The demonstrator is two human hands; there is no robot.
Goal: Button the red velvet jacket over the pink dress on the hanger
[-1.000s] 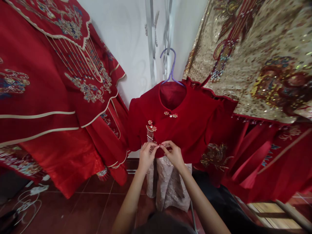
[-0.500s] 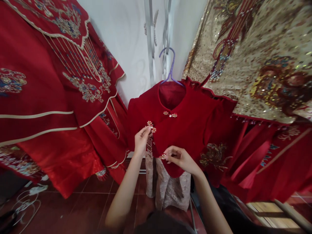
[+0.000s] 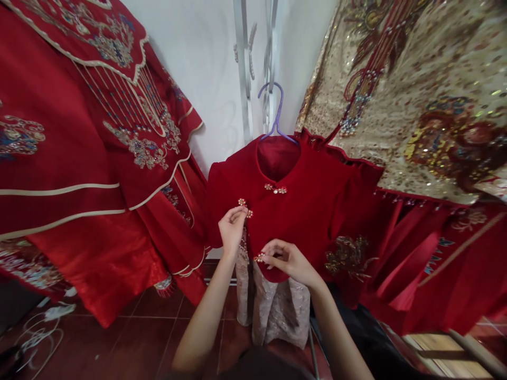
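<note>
Here's the red top (image 3: 301, 216), hanging in the middle from a purple hanger (image 3: 278, 113), its collar clasp (image 3: 275, 189) done up at the neck. Up on the chest, the left hand (image 3: 231, 228) has thumb and forefinger pressed together, pinching the middle clasp (image 3: 249, 214), the fingertips hiding part of it, the other fingers bent in close. Just below that grip dangles a beaded tassel (image 3: 243, 244). Lower down, near the hem, the right hand (image 3: 291, 259) is at work too: thumb and forefinger nipping the lower clasp (image 3: 259, 258), the rest of the fingers loosely curled, the palm half open. The two hands are apart, left one higher. Behind the hem hangs a pale skirt (image 3: 281, 311), with an embroidered red jacket (image 3: 106, 158) to the left and a gold sequined garment (image 3: 396, 126) to the right.
</note>
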